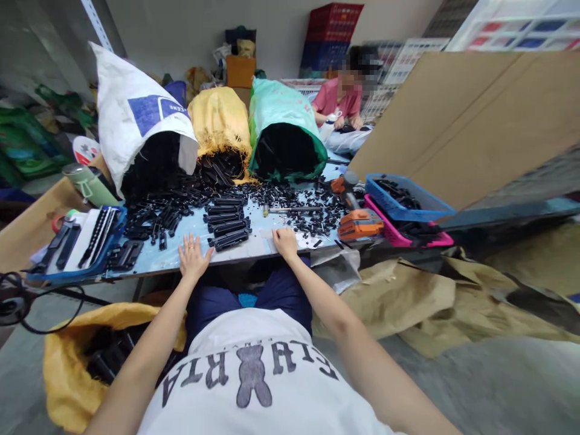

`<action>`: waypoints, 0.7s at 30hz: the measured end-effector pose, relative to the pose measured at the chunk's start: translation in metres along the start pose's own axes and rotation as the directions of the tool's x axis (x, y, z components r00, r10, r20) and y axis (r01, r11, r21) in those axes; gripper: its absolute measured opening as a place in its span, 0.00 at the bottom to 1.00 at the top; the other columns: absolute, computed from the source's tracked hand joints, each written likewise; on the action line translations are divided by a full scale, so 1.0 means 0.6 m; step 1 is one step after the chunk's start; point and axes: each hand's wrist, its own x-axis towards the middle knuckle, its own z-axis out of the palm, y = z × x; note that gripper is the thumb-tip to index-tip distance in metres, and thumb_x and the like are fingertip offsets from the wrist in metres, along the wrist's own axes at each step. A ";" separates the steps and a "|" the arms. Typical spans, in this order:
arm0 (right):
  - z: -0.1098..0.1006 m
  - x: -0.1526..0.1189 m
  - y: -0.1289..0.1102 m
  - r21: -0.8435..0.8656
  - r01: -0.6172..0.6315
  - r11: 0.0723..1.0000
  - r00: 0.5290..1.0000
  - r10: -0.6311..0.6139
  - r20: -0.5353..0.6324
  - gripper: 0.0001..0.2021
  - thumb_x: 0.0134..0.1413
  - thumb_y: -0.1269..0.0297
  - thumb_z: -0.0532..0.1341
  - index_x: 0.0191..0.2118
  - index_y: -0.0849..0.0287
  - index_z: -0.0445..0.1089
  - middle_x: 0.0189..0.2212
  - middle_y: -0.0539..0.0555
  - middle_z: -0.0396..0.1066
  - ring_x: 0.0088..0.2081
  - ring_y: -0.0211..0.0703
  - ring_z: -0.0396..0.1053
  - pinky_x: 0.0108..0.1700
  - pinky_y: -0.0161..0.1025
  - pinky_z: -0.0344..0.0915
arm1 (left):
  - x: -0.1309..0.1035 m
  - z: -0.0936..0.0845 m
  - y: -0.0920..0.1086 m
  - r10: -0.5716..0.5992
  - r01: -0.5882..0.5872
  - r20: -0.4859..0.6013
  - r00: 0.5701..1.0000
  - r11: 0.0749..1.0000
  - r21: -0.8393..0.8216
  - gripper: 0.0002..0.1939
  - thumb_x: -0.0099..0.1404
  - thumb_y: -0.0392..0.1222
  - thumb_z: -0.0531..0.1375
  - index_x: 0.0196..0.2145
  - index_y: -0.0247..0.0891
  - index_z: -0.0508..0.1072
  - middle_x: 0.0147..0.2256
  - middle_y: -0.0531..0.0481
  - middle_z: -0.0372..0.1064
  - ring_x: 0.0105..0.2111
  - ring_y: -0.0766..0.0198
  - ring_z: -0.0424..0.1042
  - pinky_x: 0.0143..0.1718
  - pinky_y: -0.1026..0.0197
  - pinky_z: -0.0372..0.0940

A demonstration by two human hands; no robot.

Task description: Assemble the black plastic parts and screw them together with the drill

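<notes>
My left hand lies flat on the blue tabletop near its front edge, fingers spread, holding nothing. To its right a row of black plastic parts, long and ribbed, is lined up side by side. My right hand rests as a loose fist at the table edge; nothing shows in it. Just beyond that fist lies a long screwdriver, among many small black pieces. An orange cordless drill lies on its side farther right. Loose black parts are heaped beyond my left hand.
White, yellow and green sacks spill black parts at the back. Blue and pink baskets stand right; a blue tray and green bottle left. Behind the cardboard sits another person.
</notes>
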 end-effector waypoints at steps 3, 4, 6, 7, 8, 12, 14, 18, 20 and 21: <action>0.003 0.000 0.002 0.010 0.000 1.000 1.000 0.000 0.018 0.17 0.62 0.60 0.49 0.25 0.58 0.66 0.27 0.57 0.68 0.35 0.45 0.59 0.40 0.39 0.51 | -0.010 -0.005 0.016 0.009 -0.012 -0.049 0.999 0.999 -0.045 0.34 0.63 0.56 0.51 0.60 0.31 0.56 0.63 0.34 0.44 0.64 0.46 0.37 0.61 0.38 0.39; 0.003 0.000 0.002 0.016 0.000 1.000 1.000 -0.001 0.026 0.17 0.62 0.60 0.49 0.24 0.58 0.66 0.28 0.57 0.68 0.35 0.45 0.59 0.40 0.39 0.51 | -0.015 -0.005 0.031 0.020 -0.024 -0.068 0.997 0.998 -0.055 0.33 0.64 0.56 0.50 0.60 0.31 0.56 0.63 0.34 0.44 0.64 0.46 0.37 0.61 0.37 0.39; 0.003 0.000 0.003 0.027 0.003 1.000 0.999 -0.004 0.038 0.17 0.61 0.60 0.49 0.24 0.58 0.65 0.28 0.57 0.68 0.36 0.45 0.59 0.41 0.39 0.51 | -0.022 0.002 0.078 0.075 -0.081 -0.096 0.993 0.994 -0.068 0.31 0.65 0.54 0.48 0.59 0.30 0.56 0.63 0.34 0.45 0.65 0.47 0.37 0.61 0.37 0.39; 0.002 0.000 0.003 0.032 0.004 0.999 0.999 -0.005 0.042 0.17 0.61 0.60 0.49 0.24 0.58 0.65 0.28 0.57 0.68 0.36 0.45 0.59 0.41 0.39 0.51 | -0.022 0.008 0.108 0.114 -0.122 -0.103 0.988 0.990 -0.075 0.31 0.66 0.53 0.47 0.59 0.29 0.56 0.63 0.34 0.45 0.65 0.48 0.37 0.61 0.38 0.39; 0.001 -0.001 0.004 0.036 0.005 0.999 0.999 -0.006 0.045 0.17 0.61 0.60 0.49 0.24 0.58 0.65 0.28 0.57 0.68 0.36 0.45 0.60 0.41 0.39 0.52 | -0.020 0.017 0.139 0.168 -0.176 -0.095 0.981 0.981 -0.084 0.30 0.66 0.53 0.47 0.59 0.30 0.56 0.63 0.35 0.46 0.65 0.49 0.37 0.62 0.40 0.40; -0.003 -0.003 0.005 0.048 0.006 0.999 0.999 -0.008 0.046 0.17 0.61 0.61 0.49 0.24 0.57 0.64 0.27 0.56 0.67 0.35 0.45 0.60 0.41 0.39 0.53 | 0.020 0.055 0.234 0.187 -0.191 -0.047 0.981 0.976 -0.102 0.32 0.66 0.53 0.47 0.60 0.25 0.54 0.62 0.32 0.46 0.65 0.49 0.37 0.62 0.43 0.42; -0.002 -0.005 0.002 0.063 0.009 0.998 0.999 -0.012 0.044 0.17 0.62 0.61 0.48 0.24 0.57 0.64 0.26 0.56 0.67 0.34 0.45 0.61 0.41 0.40 0.54 | 0.046 0.068 0.241 0.120 -0.120 -0.006 0.993 0.991 -0.062 0.35 0.66 0.55 0.46 0.60 0.21 0.53 0.62 0.29 0.45 0.64 0.47 0.36 0.62 0.41 0.41; -0.010 0.000 0.006 0.138 0.046 0.989 0.997 -0.054 0.055 0.17 0.62 0.59 0.47 0.26 0.56 0.65 0.27 0.56 0.68 0.34 0.46 0.64 0.40 0.41 0.58 | 0.068 0.070 0.197 0.140 -0.143 0.145 0.979 0.990 0.014 0.39 0.65 0.58 0.44 0.61 0.21 0.51 0.63 0.31 0.44 0.65 0.48 0.35 0.63 0.45 0.39; -0.036 0.013 0.030 0.184 0.068 0.981 0.996 -0.077 0.042 0.16 0.62 0.58 0.45 0.32 0.56 0.67 0.32 0.58 0.70 0.38 0.47 0.65 0.42 0.42 0.60 | 0.069 0.061 0.177 0.188 -0.196 0.214 0.959 0.981 0.016 0.40 0.65 0.60 0.43 0.62 0.23 0.51 0.63 0.34 0.43 0.65 0.50 0.34 0.64 0.47 0.39; -0.056 0.023 0.050 0.190 0.064 0.980 0.997 -0.069 0.019 0.16 0.62 0.57 0.45 0.36 0.57 0.67 0.36 0.60 0.70 0.41 0.48 0.66 0.44 0.43 0.60 | 0.071 0.056 0.172 0.200 -0.208 0.236 0.951 0.978 0.012 0.40 0.65 0.61 0.43 0.62 0.23 0.51 0.63 0.34 0.43 0.65 0.50 0.34 0.64 0.48 0.39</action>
